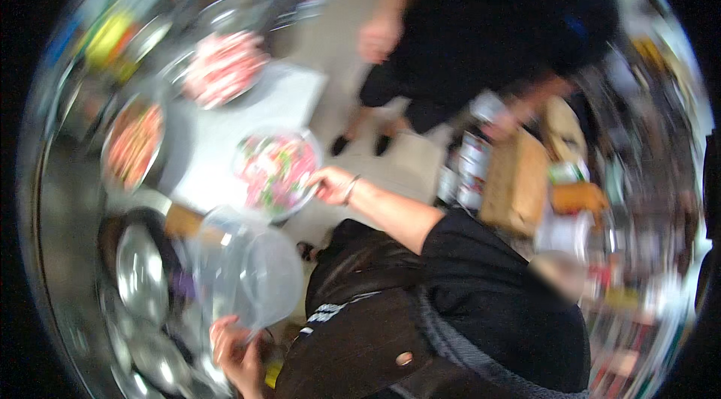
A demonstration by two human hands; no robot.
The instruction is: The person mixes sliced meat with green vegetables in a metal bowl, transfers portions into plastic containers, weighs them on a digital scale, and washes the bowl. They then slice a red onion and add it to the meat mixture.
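My right hand (332, 185) pinches the near rim of a round bowl (315, 151). Pink sliced meat mixed with green pieces (276, 173) fills that bowl, which is over a white board (208, 156). Lower in the view, my left hand (236, 348) holds the rim of an empty-looking translucent plastic tub (248, 269). Beyond the board's far edge sits a metal bowl (160, 145) of orange-brown strips. Another bowl (177, 72) at the board's upper end is heaped with pale pink meat pieces (222, 66). Motion blur hides fine detail.
A co-worker in black (495, 21) stands across the aisle, one hand (380, 41) hanging near the board. Metal bowls (141, 272) lie at lower left. On the right are a cardboard box (515, 182), cans (473, 168) and crowded shelves (648, 173).
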